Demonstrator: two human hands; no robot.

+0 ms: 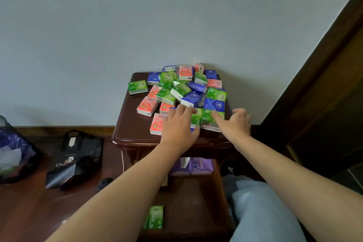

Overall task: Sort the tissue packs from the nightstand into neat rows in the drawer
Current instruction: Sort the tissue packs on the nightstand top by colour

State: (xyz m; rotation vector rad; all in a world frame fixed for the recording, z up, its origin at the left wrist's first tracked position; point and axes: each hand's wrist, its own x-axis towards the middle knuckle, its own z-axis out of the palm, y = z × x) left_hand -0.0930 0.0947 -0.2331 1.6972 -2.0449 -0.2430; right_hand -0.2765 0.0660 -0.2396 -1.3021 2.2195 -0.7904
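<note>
A pile of green, pink and blue tissue packs [177, 86] covers the dark wooden nightstand [131, 125]. At the pile's front edge, my left hand [179, 124] lies over a green pack [197, 118], fingers on its far side and thumb at its near edge. My right hand [234, 124] holds the neighbouring green pack [209, 119], with its thumb across the top and its fingers curled at the right edge. Below, the drawer [221, 186] stands open with a green pack [156, 217] near its front and purple packs [193, 166] at the back.
A black carrier bag [75, 160] and a blue plastic bag [13, 153] stand on the wooden floor to the left. Dark wooden furniture [318, 104] rises on the right. My knee in light blue jeans [261, 212] is beside the drawer's right side.
</note>
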